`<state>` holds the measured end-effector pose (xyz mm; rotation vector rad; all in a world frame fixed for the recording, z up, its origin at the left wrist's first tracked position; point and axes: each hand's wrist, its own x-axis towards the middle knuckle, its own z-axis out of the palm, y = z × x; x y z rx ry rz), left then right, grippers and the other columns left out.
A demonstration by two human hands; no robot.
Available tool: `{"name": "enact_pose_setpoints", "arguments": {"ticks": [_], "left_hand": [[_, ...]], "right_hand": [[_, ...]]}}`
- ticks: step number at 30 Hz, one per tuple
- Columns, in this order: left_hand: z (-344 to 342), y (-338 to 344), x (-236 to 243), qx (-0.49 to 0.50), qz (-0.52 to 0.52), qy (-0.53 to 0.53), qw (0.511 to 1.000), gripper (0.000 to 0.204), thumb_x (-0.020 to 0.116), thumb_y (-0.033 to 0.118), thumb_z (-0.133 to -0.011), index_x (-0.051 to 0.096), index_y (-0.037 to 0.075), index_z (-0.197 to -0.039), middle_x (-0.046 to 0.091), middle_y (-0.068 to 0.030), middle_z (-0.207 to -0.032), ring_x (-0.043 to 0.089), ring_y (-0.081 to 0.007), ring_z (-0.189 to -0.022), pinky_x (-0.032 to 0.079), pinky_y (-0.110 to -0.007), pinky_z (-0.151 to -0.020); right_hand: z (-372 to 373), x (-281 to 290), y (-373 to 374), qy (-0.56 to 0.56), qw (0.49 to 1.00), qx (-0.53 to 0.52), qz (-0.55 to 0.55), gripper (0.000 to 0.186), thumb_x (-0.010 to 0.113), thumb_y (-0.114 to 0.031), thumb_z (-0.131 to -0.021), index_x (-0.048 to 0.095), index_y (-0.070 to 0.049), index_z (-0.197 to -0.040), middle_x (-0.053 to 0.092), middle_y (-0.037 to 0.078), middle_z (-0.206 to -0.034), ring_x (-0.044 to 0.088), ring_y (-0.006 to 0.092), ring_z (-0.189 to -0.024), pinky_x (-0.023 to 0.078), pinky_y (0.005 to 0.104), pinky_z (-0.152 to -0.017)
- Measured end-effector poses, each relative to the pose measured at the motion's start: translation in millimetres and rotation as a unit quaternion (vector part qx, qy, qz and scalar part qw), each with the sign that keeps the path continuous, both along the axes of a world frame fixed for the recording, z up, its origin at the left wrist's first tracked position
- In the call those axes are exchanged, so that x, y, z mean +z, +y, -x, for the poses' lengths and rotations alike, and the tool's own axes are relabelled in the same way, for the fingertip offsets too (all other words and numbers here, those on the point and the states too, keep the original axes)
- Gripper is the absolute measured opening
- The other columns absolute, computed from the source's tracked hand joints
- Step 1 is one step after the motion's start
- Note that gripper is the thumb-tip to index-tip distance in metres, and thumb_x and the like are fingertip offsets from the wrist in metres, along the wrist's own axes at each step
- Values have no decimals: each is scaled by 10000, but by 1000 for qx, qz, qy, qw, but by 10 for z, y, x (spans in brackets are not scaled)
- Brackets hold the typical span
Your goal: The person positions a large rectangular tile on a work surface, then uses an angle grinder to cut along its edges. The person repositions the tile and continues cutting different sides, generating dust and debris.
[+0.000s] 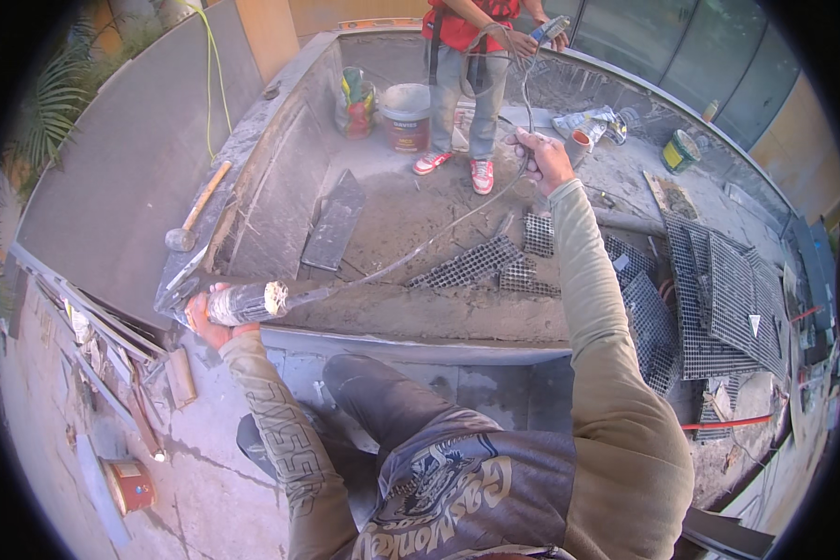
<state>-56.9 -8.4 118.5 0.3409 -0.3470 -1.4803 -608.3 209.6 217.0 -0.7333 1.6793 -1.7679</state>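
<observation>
My left hand (213, 320) is closed on a dusty cylindrical power tool (247, 301) with a whitish wrapped body, held over the inner left corner of the low basin's near ledge. A grey cable (392, 261) runs from near the tool up to my right hand (541, 154), whose fingers pinch it at upper middle. Beyond, a co-worker (467, 23) in a red vest stands in the basin, holding a small blue-and-grey device (549, 30) and loops of cord. A wooden-handled mallet (182, 238) lies on the left ledge, behind my left hand.
A grey slab (334, 224), a large bucket (406, 121), a bag (357, 107) and a green tub (681, 149) sit in the basin. Black grid mosaic sheets (737, 289) are piled at right. A red hose (728, 422) crosses at lower right. Scrap strips (112, 383) and another bucket (129, 485) lie at lower left.
</observation>
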Motion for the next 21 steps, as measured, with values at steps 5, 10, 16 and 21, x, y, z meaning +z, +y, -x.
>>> {"name": "enact_pose_setpoints", "arguments": {"ticks": [5, 10, 16, 21], "left_hand": [[-195, -104, -76, 20, 23, 19, 999, 167, 711, 94, -796, 594, 164, -894, 616, -47, -910, 649, -262, -865, 599, -446, -816], [-29, -108, -99, 107, 28, -40, 993, 218, 713, 106, -764, 557, 170, -903, 551, 1, -855, 638, -215, -802, 582, -397, -752], [-70, -48, 49, -6, -77, 122, 990, 246, 732, 81, -781, 575, 118, -966, 621, -78, -883, 662, -252, -782, 618, -403, -736], [0, 14, 54, -40, -127, 160, 978, 238, 744, 129, -763, 574, 111, -929, 630, -64, -871, 661, -238, -755, 606, -400, -714]], "right_hand": [[-17, -39, -132, 11, 1000, 6, -23, 293, 637, -310, -1018, 726, -38, -1077, 542, -62, -793, 393, 37, -547, 260, 208, -432], [277, -226, -93, 7, 999, 20, -40, 305, 618, -325, -1010, 715, -100, -1192, 458, -109, -736, 356, 21, -525, 196, 216, -433], [2, -239, -316, 79, 995, 55, -27, 365, 688, -265, -986, 670, -49, -1280, 549, -66, -815, 450, 27, -594, 312, 204, -478], [-180, -104, -559, 346, 937, -41, -38, 430, 696, -324, -987, 663, 4, -1263, 674, 12, -967, 555, 74, -681, 436, 227, -603]]}}
